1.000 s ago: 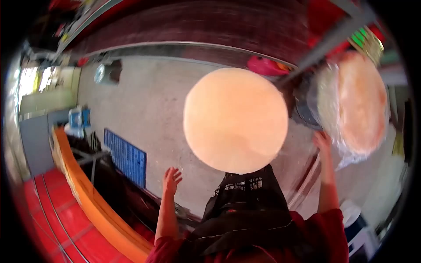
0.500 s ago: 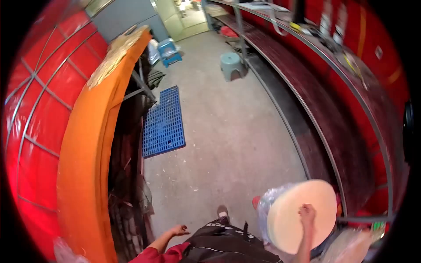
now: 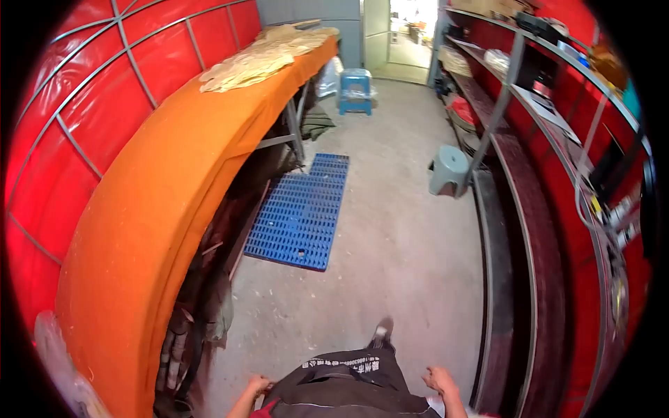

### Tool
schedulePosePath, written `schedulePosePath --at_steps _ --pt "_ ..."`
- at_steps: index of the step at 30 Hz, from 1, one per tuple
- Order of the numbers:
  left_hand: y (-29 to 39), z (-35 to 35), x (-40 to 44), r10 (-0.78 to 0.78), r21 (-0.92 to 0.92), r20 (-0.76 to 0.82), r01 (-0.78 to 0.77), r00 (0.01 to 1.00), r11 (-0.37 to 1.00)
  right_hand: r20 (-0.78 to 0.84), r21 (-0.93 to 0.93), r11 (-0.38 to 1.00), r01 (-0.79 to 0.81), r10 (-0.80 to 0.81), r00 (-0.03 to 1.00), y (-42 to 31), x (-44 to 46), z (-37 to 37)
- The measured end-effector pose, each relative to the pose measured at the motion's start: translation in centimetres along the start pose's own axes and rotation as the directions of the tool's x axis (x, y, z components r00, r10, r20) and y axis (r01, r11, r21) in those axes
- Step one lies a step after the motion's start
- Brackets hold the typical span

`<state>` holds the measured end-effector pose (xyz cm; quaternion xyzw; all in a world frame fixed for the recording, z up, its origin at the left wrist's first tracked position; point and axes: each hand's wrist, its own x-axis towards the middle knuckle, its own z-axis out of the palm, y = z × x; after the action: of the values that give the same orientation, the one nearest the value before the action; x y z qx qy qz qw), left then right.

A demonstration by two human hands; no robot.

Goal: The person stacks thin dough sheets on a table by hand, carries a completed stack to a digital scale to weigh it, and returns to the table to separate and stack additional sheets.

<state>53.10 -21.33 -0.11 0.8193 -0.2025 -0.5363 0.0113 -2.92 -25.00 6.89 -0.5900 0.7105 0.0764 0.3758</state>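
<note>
Beside the left side of my dark apron hangs my left hand, its fingers loosely curled and apart with nothing seen in them. My right hand is on the apron's other side, thumb and fingers slightly spread and holding nothing. Pale printed characters run across the upper part of the apron. One shoe shows on the concrete floor ahead of it. Neither hand touches the table or the shelves.
On the left runs a long table under an orange cloth, with flat pale sheets at its far end. A blue plastic pallet lies beside it. A grey-green stool stands by the right shelves; blue stools stand near the doorway.
My view has swung right and up toward the doorway. My right hand has left the top of the large round pale disc, which is out of view now. Pallet and stools appear nearer.
</note>
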Motion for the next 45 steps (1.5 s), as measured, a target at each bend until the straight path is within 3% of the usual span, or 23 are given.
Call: schedulePosePath --at_steps 1,4,6,8,9,10,12,13,14,16,19,21,23,25,27,31,33,34,35,38,41,43,45 --pt "4.5 0.1 -3.9 0.006 -0.026 0.071 -0.004 0.997 1.000 0.053 -0.048 0.996 -0.070 0.073 0.996 1.1 2.1 -0.9" --pt "9.0 2.1 3.7 0.184 0.178 0.041 -0.189 0.982 0.966 0.294 -0.227 0.965 -0.133 0.198 0.935 1.6 8.6 -6.5" --pt "13.6 2.8 7.9 0.321 0.310 0.034 -0.315 0.947 0.897 0.259 -0.231 0.965 -0.125 0.185 0.948 1.6 14.3 -12.2" --pt "26.9 -0.2 3.0 0.235 0.369 0.123 -0.264 0.964 0.891 0.174 -0.214 0.968 -0.131 0.170 0.970 -0.9 20.1 -17.9" --pt "31.9 -1.6 0.2 0.400 0.171 0.068 -0.405 0.914 0.898 0.087 -0.191 0.978 -0.082 0.100 0.991 -2.4 23.5 -21.1" --pt "36.4 -3.1 -2.0 0.545 -0.023 -0.027 -0.546 0.838 0.838 0.031 -0.302 0.953 0.020 -0.011 0.999 -4.9 26.8 -24.4" --pt "42.8 -5.3 -2.9 0.653 -0.189 -0.182 -0.678 0.735 0.710 0.021 -0.498 0.856 0.139 -0.148 0.989 -9.9 34.6 -30.1" --pt "44.7 -6.5 -3.6 0.634 -0.318 -0.204 -0.663 0.746 0.678 -0.030 -0.513 0.826 0.234 -0.290 0.956 -12.4 38.3 -32.3" --pt "46.5 -7.6 -4.0 0.615 -0.440 -0.223 -0.641 0.756 0.629 -0.029 -0.520 0.823 0.231 -0.287 0.958 -15.6 42.4 -34.1" --pt "48.5 -9.2 -2.3 0.523 -0.653 -0.208 -0.516 0.826 0.555 -0.063 -0.533 0.761 0.368 -0.470 0.881 -23.6 48.6 -37.2" --pt "53.3 -14.7 0.1 0.462 -0.743 -0.181 -0.429 0.868 0.514 -0.064 -0.518 0.703 0.487 -0.599 0.798 -37.6 54.2 -39.9" --pt "58.5 -20.5 3.5 0.510 -0.793 -0.257 -0.481 0.821 0.374 0.018 -0.479 0.638 0.603 -0.680 0.733 -44.1 57.6 -39.6" --pt "65.0 -26.8 6.7 0.567 -0.785 -0.386 -0.582 0.727 0.212 0.127 -0.378 0.630 0.678 -0.690 0.712 -49.8 58.4 -40.0" --pt "71.8 -33.1 8.5 0.591 -0.797 -0.429 -0.594 0.683 0.108 0.363 -0.391 0.550 0.738 -0.645 0.673 -53.0 60.5 -40.8" --pt "77.6 -38.3 9.2 0.645 -0.807 -0.426 -0.589 0.635 0.046 0.394 -0.343 0.575 0.743 -0.630 0.670 -55.2 62.7 -42.8" --pt "85.5 -44.2 13.9 0.632 -0.921 -0.358 -0.373 0.687 -0.117 0.288 -0.340 0.721 0.604 -0.532 0.797 -61.0 68.6 -49.3" --pt "88.5 -45.6 17.1 0.627 -0.938 -0.341 -0.299 0.701 -0.176 0.209 -0.338 0.733 0.590 -0.553 0.807 -63.7 72.3 -52.9" --pt "90.0 -46.1 18.8 0.626 -0.935 -0.350 -0.300 0.697 -0.189 0.131 -0.183 0.809 0.559 -0.543 0.829 -65.3 73.8 -54.4" --pt "91.6 -46.7 20.2 0.626 -0.935 -0.354 -0.263 0.694 -0.238 0.117 -0.050 0.829 0.556 -0.548 0.828 -66.3 76.4 -55.5" --pt "96.7 -48.8 25.1 0.657 -0.909 -0.370 -0.110 0.657 -0.401 0.121 -0.114 0.735 0.669 -0.658 0.744 -74.7 81.5 -60.4" --pt "102.8 -52.6 27.5 0.472 -0.873 -0.463 -0.295 0.750 -0.388 0.127 -0.091 0.606 0.791 -0.780 0.612 -84.4 85.6 -65.4" --pt "106.2 -55.1 28.5 0.374 -0.806 -0.565 -0.396 0.735 -0.439 0.099 -0.037 0.494 0.869 -0.863 0.495 -90.3 89.3 -68.7" --pt "109.6 -58.0 27.3 0.242 -0.747 -0.625 -0.478 0.742 -0.461 0.166 -0.024 0.473 0.881 -0.867 0.470 -95.6 93.5 -72.0"
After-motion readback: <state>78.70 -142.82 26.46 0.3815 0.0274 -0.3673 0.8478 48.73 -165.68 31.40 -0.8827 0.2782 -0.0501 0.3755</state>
